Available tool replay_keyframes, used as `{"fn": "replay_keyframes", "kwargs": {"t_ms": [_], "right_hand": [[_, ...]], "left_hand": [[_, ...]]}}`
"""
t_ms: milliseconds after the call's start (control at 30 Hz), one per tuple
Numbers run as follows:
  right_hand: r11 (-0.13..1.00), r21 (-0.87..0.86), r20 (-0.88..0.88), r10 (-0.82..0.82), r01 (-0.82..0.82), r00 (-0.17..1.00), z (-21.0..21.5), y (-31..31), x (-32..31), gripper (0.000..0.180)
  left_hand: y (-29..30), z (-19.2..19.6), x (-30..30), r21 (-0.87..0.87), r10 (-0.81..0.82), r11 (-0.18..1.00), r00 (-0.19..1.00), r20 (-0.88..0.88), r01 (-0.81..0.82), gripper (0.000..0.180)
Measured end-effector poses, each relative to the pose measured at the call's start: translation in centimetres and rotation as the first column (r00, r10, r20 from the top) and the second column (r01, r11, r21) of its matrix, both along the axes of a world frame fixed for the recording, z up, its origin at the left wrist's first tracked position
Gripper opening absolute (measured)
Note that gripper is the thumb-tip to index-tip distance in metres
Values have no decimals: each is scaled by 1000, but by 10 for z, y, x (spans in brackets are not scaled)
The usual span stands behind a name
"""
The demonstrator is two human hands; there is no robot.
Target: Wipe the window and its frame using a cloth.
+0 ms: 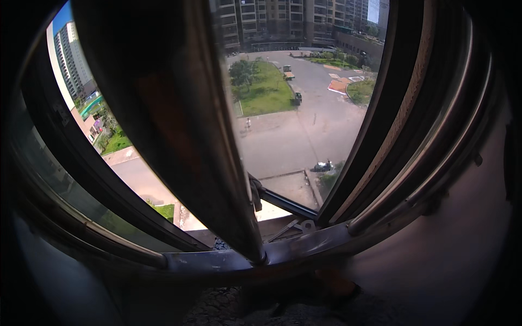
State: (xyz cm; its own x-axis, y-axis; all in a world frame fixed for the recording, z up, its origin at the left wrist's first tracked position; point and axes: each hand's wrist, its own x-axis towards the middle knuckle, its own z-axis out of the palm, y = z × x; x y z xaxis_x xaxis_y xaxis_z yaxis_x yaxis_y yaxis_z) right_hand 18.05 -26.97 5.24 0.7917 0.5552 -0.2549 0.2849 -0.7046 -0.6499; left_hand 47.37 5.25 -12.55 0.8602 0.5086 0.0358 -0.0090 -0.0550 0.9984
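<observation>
While the camera looks down and out through an open window, neither of the person's hands shows anywhere, so nothing can be said of their grip. At the far left a pane of glass (49, 179) sits in a dark curved frame, with a tall pale apartment block (73, 57) and a strip of green beyond it. Next comes the window sash (163, 108), a broad dark upright (deep in shadow, its surface hard to read) that runs from the top edge down to the metal sill track (228, 262), where it meets the track at its lower end. Just right of the sash a dark stay arm (283, 201) crosses the opening low down, and a small light metal bracket (304, 225) lies beside it on the sill. Through the opening, far below, lie a grey paved courtyard (304, 136) and a green lawn (266, 92) with trees. Further right stand the curved window frame rails (413, 146), then a dim grey wall (462, 244).
</observation>
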Motion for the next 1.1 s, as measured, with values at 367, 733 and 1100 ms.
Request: {"fn": "replay_keyframes", "kwargs": {"t_ms": [367, 733, 1100], "right_hand": [[953, 300, 884, -296, 47, 363, -99, 42, 10, 39], [461, 886, 234, -531, 46, 815, -33, 42, 25, 32], [316, 934, 122, -721, 166, 683, -114, 50, 17, 27]], "left_hand": [[13, -18, -6, -111, -144, 983, 989, 13, 145, 77], [59, -39, 41, 122, -63, 991, 998, 18, 61, 70], [110, -25, 48, 283, -98, 949, 982, -162, 141, 66]]}}
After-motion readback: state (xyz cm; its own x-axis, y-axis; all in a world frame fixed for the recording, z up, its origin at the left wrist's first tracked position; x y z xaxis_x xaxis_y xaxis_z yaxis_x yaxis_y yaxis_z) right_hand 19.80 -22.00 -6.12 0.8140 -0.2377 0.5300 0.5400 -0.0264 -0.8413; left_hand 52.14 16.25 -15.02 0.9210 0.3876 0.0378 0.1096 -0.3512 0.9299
